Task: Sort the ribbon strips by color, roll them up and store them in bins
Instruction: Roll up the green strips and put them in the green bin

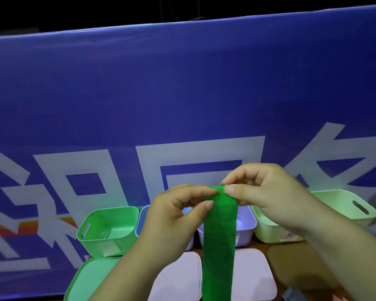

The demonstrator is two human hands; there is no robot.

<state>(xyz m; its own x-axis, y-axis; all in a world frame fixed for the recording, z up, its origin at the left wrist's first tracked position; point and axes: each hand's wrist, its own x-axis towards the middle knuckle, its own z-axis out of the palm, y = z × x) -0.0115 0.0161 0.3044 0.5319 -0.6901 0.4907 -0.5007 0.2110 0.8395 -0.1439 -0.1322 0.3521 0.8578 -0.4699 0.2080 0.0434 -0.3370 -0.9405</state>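
Above the row of bins (109, 231), left hand (174, 216) and right hand (267, 192) both pinch the green ribbon's (219, 246) rolled top.

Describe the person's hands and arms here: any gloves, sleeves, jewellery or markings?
Both are bare: the left hand and right hand wear no gloves, rings or visible markings. The forearms show no sleeves, watch or bracelet as far as the frame reaches. The visible thumbnails look short and unpainted.

Bins (96, 244) in row behind lids (178, 276); banner (182, 94) behind bins.
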